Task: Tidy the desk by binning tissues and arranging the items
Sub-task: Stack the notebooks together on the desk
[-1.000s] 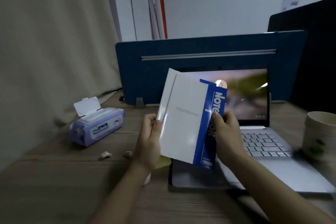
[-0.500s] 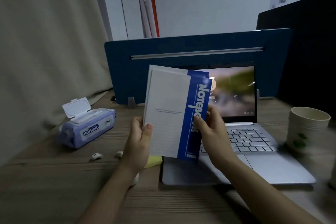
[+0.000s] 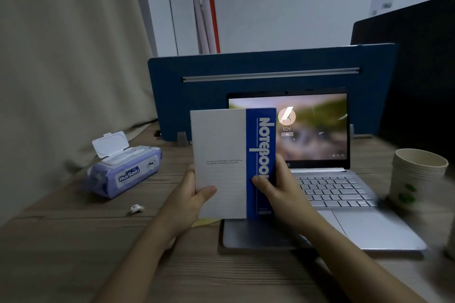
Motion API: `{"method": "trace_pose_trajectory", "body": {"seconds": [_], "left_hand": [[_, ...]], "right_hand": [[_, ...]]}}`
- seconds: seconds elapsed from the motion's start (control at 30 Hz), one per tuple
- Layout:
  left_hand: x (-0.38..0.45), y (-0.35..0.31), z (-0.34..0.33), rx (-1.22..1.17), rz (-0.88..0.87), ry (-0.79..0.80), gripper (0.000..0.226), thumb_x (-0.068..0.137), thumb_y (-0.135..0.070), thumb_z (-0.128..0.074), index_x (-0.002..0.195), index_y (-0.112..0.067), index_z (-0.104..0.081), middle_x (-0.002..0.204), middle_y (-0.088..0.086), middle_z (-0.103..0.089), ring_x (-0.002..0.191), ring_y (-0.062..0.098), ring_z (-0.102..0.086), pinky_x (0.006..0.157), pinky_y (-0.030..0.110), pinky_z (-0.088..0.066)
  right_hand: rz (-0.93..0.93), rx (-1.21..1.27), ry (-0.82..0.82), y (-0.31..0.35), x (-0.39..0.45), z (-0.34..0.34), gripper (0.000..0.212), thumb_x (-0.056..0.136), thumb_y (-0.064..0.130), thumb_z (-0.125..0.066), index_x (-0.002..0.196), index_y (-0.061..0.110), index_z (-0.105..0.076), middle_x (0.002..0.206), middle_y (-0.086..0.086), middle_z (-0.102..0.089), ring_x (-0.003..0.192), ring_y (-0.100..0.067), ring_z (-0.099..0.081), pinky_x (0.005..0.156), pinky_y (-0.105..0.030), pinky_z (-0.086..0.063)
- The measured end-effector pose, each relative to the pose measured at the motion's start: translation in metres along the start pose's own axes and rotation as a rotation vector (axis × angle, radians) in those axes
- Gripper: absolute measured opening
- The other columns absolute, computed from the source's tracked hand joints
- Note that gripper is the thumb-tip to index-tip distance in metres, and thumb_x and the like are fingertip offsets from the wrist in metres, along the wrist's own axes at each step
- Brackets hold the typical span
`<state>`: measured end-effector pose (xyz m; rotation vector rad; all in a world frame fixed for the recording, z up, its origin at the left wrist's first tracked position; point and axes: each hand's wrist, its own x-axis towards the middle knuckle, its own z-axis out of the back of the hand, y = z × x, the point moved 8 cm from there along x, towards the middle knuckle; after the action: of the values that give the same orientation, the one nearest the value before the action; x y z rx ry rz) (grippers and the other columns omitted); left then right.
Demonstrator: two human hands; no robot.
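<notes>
Head view: wooden desk, blue divider, beige curtain; both hands' fingers grip notebook.

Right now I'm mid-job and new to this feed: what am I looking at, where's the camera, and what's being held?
There is no machine here: these are a person's two bare hands, filmed by one camera worn on the head, looking forward and down. The left hand and right hand hold a notebook upright above the wooden desk. On the desk lie an open laptop, a wet-wipes pack with its lid up, a stack of paper cups and a small white object.
</notes>
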<state>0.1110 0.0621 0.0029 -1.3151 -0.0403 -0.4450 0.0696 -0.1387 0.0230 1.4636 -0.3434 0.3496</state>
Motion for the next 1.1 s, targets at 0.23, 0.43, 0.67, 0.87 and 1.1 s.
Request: {"method": "trace_pose_trajectory", "body": {"seconds": [0.23, 0.43, 0.67, 0.87, 1.1], "left_hand": [[0.013, -0.002, 0.067, 0.139, 0.031, -0.373, 0.009, 0.098, -0.032, -0.054, 0.101, -0.034, -0.046, 0.1, -0.017, -0.059, 0.087, 0.004, -0.06, 0.05, 0.015, -0.046], [0.04, 0.025, 0.1, 0.341, 0.186, -0.392, 0.017, 0.102, -0.028, -0.048, 0.117, -0.022, -0.041, 0.105, 0.0, -0.056, 0.085, 0.01, -0.053, 0.059, 0.026, -0.038], [0.068, 0.052, 0.099, 0.388, 0.216, -0.395, 0.037, 0.1, -0.016, -0.05, 0.137, -0.016, -0.045, 0.128, 0.006, -0.055, 0.106, 0.021, -0.052, 0.081, 0.036, -0.04], [0.089, 0.064, 0.11, 0.382, 0.237, -0.514, 0.038, 0.101, -0.012, -0.048, 0.139, -0.012, -0.048, 0.133, 0.015, -0.058, 0.116, 0.032, -0.054, 0.084, 0.039, -0.04], [0.111, 0.085, 0.096, 0.441, 0.267, -0.413, 0.034, 0.099, -0.006, -0.047, 0.132, -0.007, -0.055, 0.13, 0.019, -0.06, 0.107, 0.031, -0.056, 0.084, 0.037, -0.045]], "right_hand": [[0.061, -0.444, 0.058, -0.004, -0.001, -0.016, 0.034, 0.094, 0.017, -0.059, 0.12, 0.031, -0.045, 0.087, 0.008, -0.064, 0.081, -0.007, -0.066, 0.07, -0.03, -0.056], [0.052, -0.553, -0.001, -0.018, 0.014, -0.004, 0.032, 0.091, 0.014, -0.063, 0.117, 0.026, -0.048, 0.083, 0.005, -0.062, 0.072, -0.006, -0.061, 0.063, -0.021, -0.048], [0.02, -0.657, -0.068, -0.033, 0.044, 0.008, 0.015, 0.089, 0.01, -0.061, 0.103, 0.017, -0.061, 0.087, 0.004, -0.064, 0.076, -0.012, -0.06, 0.071, -0.026, -0.047], [0.121, -0.743, -0.124, -0.03, 0.039, 0.012, 0.015, 0.085, 0.008, -0.063, 0.093, 0.021, -0.064, 0.086, 0.007, -0.063, 0.077, -0.008, -0.057, 0.071, -0.025, -0.046], [0.19, -0.815, -0.131, -0.027, 0.038, 0.01, 0.018, 0.083, 0.006, -0.063, 0.094, 0.02, -0.064, 0.089, 0.006, -0.063, 0.081, -0.013, -0.057, 0.073, -0.031, -0.049]]}}
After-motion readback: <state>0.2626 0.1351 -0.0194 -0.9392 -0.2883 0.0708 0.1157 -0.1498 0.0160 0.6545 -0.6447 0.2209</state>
